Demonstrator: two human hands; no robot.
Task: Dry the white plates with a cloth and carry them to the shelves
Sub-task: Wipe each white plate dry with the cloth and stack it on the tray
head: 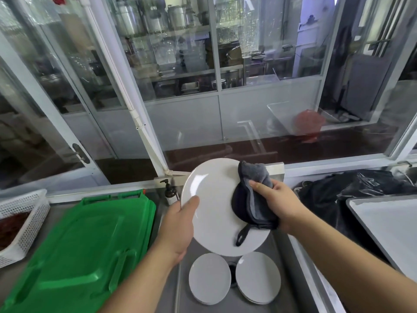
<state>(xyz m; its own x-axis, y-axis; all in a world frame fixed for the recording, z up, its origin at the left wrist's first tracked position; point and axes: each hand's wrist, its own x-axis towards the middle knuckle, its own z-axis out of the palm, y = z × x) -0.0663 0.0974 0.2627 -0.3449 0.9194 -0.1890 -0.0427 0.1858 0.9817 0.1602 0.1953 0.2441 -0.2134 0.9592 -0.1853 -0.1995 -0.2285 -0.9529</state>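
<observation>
White plate [214,199] pinched by left hand [178,224]; right hand [277,199] grips cloth [250,199].

text: we read none | labels: the pump bottle [169,192] bears a pale label, too small for us to make out | brands, numbers, signs: we find none legible

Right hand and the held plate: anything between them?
Yes. In the head view a folded grey cloth lies between the right hand and the face of the white plate, which the left hand holds at its rim.
</observation>
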